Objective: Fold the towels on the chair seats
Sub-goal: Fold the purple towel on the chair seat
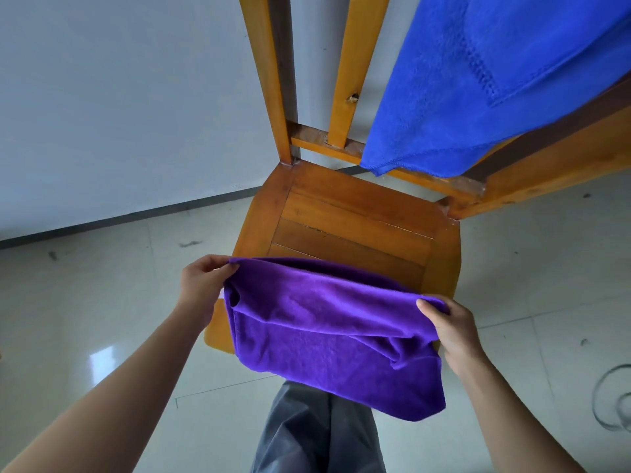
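Purple towel, lower centre: my left hand and right hand each pinch a corner. First fold under way. Next, lay it flat on the chair seat.

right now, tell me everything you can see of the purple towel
The purple towel is a plain, fleecy-looking cloth, partly doubled over and wrinkled. It drapes over the front of the wooden chair seat, its lower part hanging past the edge. The left hand grips its upper left corner, the right hand its upper right.

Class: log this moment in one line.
purple towel: mid-fold over chair seat front | left hand: grips left corner | right hand: grips right corner | blue towel: on chair back
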Available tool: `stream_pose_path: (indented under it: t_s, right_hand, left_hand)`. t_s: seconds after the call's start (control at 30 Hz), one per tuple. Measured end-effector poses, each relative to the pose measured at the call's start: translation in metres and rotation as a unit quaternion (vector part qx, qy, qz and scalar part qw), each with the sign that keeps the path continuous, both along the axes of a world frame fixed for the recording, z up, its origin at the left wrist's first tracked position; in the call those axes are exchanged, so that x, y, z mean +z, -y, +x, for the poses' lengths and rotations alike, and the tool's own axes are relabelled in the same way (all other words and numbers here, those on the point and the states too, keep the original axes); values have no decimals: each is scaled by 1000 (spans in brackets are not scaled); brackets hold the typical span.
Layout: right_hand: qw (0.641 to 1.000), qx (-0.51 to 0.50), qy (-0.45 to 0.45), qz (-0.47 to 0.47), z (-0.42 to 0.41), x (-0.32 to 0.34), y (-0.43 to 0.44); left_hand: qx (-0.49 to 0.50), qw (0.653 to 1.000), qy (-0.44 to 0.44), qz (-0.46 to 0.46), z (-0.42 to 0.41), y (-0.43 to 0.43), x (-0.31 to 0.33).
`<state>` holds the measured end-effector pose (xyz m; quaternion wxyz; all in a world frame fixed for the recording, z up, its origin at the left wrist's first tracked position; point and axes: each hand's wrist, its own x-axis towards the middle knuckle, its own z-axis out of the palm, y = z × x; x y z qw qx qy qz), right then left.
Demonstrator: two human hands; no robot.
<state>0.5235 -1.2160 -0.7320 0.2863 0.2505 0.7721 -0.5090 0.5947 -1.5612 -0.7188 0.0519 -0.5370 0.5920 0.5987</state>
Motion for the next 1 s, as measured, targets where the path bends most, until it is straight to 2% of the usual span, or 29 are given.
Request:
stream_pose_path:
  t_s: [0.1,0.2,0.3,0.37,0.5,0.67,0.8,0.9,0.97,1.0]
  right_hand:
    - [991,90,-46,87,-19,-11,-1]
    - [979,88,-116,145,-33,-13,6]
    - [989,67,-98,85,-34,-10,19]
    - [991,81,-68,76,-33,-14,26]
    - [978,99,-57,174,-41,-20,34]
    - [924,206,-140,289,-61,-21,38]
    - [896,278,-107,330,-65,-17,39]
    - [827,393,-120,384,-63,-13,39]
    - [786,453,-138,398,-63,-14,40]
    - [777,466,-138,400,-65,-15,40]
  left_hand:
    - [-38,998,14,-37,-6,1,1]
    - [-57,996,26,-60,-11,1,0]
    - [-62,994,40,-78,-13,-1,-2]
    - [-66,993,53,-80,-13,-1,-4]
    - [-72,991,67,-87,-12,2,-6]
    - [-85,990,66,-95,-12,7,-9]
    - [-90,988,71,-100,-15,7,-14]
    - [-106,986,79,-97,-17,8,-16]
    - [-166,974,97,-121,-18,9,-17]
    - [-216,959,113,-144,-18,10,-18]
